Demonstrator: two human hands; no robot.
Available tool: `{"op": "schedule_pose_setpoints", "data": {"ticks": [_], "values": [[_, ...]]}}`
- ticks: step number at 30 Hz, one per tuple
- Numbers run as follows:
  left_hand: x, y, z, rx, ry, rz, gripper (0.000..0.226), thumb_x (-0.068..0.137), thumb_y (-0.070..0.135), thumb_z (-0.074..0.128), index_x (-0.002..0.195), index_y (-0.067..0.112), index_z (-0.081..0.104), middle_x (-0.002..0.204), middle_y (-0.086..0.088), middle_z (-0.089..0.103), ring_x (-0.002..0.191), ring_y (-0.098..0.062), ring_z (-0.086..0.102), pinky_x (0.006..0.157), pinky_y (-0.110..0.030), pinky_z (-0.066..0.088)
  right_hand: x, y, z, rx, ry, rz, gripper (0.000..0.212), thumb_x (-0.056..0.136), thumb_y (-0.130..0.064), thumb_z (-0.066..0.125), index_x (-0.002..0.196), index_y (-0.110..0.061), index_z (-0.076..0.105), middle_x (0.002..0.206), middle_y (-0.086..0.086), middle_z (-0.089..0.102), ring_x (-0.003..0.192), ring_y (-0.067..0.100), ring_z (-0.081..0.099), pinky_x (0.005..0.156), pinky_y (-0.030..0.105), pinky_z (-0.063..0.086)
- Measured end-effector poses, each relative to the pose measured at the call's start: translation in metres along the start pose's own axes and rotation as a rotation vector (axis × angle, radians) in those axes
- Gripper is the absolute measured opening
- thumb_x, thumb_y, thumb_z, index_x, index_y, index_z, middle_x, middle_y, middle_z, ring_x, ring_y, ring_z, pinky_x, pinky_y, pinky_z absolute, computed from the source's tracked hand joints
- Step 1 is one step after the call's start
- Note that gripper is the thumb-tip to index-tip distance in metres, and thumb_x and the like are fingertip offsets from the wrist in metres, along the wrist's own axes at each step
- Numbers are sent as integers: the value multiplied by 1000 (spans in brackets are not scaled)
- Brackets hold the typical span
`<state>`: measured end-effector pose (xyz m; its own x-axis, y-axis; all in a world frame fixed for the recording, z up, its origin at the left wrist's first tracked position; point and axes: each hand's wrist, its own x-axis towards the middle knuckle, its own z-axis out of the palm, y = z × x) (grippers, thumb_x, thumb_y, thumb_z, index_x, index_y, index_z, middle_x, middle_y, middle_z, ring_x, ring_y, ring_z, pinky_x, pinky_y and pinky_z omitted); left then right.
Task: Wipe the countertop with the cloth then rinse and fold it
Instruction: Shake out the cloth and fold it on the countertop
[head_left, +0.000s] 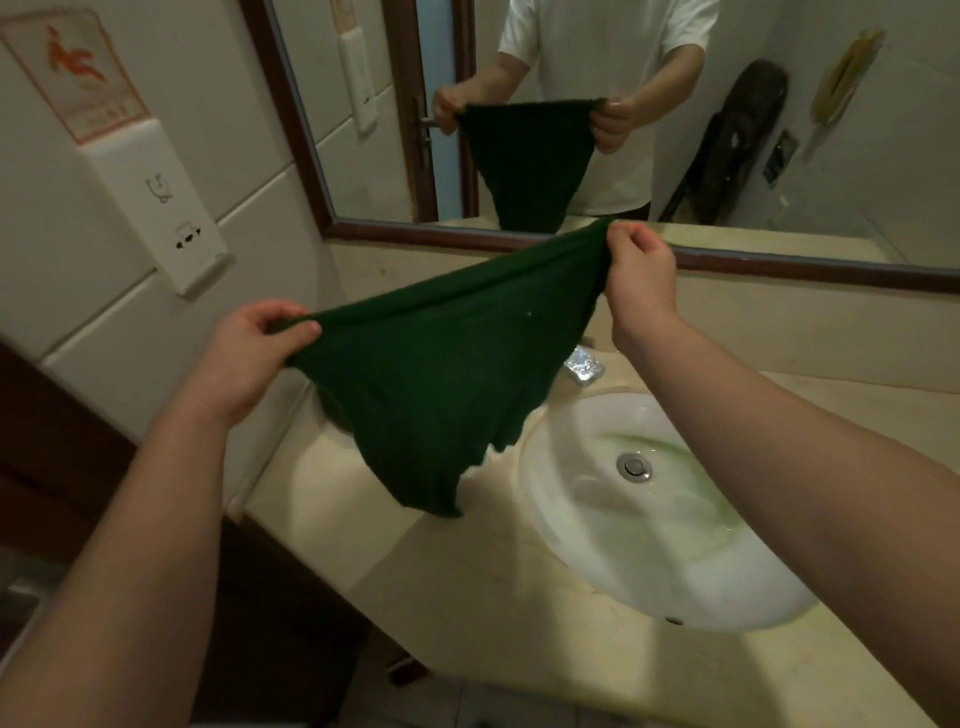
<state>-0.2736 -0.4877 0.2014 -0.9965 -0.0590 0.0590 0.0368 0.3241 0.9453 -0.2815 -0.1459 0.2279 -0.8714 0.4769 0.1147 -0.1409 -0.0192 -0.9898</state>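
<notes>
A dark green cloth (441, 374) hangs stretched in the air above the beige countertop (467, 582), left of the sink. My left hand (254, 348) pinches its left corner. My right hand (639, 270) pinches the opposite corner, higher and nearer the mirror. The cloth's lower edge droops to a point just above the counter. The cloth hides part of the counter's back left.
A white oval sink (571, 525) with a metal drain (634, 466) is set in the counter on the right. A shiny tap (584, 366) shows behind the cloth. A framed mirror (779, 130) covers the back wall. A white wall dispenser (156, 202) hangs at the left.
</notes>
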Motion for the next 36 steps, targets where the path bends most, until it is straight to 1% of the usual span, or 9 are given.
{"op": "schedule_pose_setpoints", "data": {"ticks": [5, 11, 14, 17, 18, 21, 23, 30, 36], "values": [[12, 26, -19, -137, 199, 124, 25, 91, 4, 60, 81, 26, 65, 78, 10, 68, 79, -7, 63, 74, -22, 51, 9, -6, 16, 96, -82, -8, 25, 98, -21, 52, 77, -23, 65, 80, -2, 62, 84, 15, 58, 83, 40, 54], [-34, 2, -28, -129, 136, 66, 39, 88, -4, 61, 70, 29, 75, 68, 13, 72, 72, -7, 67, 77, -24, 56, -27, 14, -1, 131, -182, 48, 21, 98, -15, 52, 81, -17, 65, 84, 2, 62, 85, 18, 60, 76, 35, 54], [-80, -36, -28, -9, 87, -25, 47, 84, -7, 63, 69, 36, 76, 62, 16, 69, 65, 0, 62, 68, -11, 51, -62, 50, -22, -37, -256, 103, 20, 96, -15, 54, 81, -17, 67, 83, 0, 64, 82, 13, 61, 75, 29, 52], [-131, -73, -28, 97, -91, -171, 7, 77, 27, 78, 79, 33, 76, 69, 6, 71, 67, -9, 65, 68, -24, 50, -97, 89, -42, -169, -349, 169, 16, 95, -10, 56, 85, -7, 68, 78, 2, 65, 74, 11, 62, 69, 22, 51], [-143, -85, -29, 128, -152, -213, 18, 70, 42, 79, 83, 30, 75, 74, 2, 72, 71, -14, 66, 70, -28, 50, -107, 101, -47, -200, -376, 206, 15, 95, -9, 56, 87, -3, 68, 78, 5, 65, 74, 13, 62, 67, 20, 51], [-163, -111, -20, 68, -182, -308, 6, 85, 13, 70, 85, 18, 74, 81, 0, 73, 75, -13, 67, 67, -20, 50, -125, 129, -53, -269, -430, 319, 17, 95, -10, 56, 88, -2, 69, 81, 13, 68, 77, 16, 62, 71, 22, 51], [-162, -123, -9, 46, -171, -354, 16, 89, 3, 62, 87, 16, 71, 80, 0, 72, 74, -9, 67, 65, -19, 50, -127, 144, -49, -328, -462, 365, 19, 96, -15, 56, 88, -5, 70, 86, 17, 69, 79, 18, 63, 76, 30, 51], [-98, -162, 17, -79, -34, -415, 18, 90, 8, 62, 82, 21, 72, 81, 4, 73, 87, -19, 66, 78, -31, 52, -106, 178, -15, -442, -378, 370, 13, 98, -18, 52, 99, -14, 64, 78, -1, 65, 69, 11, 60, 62, 19, 50], [-47, -185, 29, -1, -47, -433, 13, 91, 12, 62, 87, 21, 70, 95, -5, 70, 95, -24, 64, 82, -38, 52, -64, 207, 7, -541, -293, 363, 16, 97, -26, 53, 98, -16, 66, 90, 5, 66, 87, 24, 62, 79, 35, 52]]}}
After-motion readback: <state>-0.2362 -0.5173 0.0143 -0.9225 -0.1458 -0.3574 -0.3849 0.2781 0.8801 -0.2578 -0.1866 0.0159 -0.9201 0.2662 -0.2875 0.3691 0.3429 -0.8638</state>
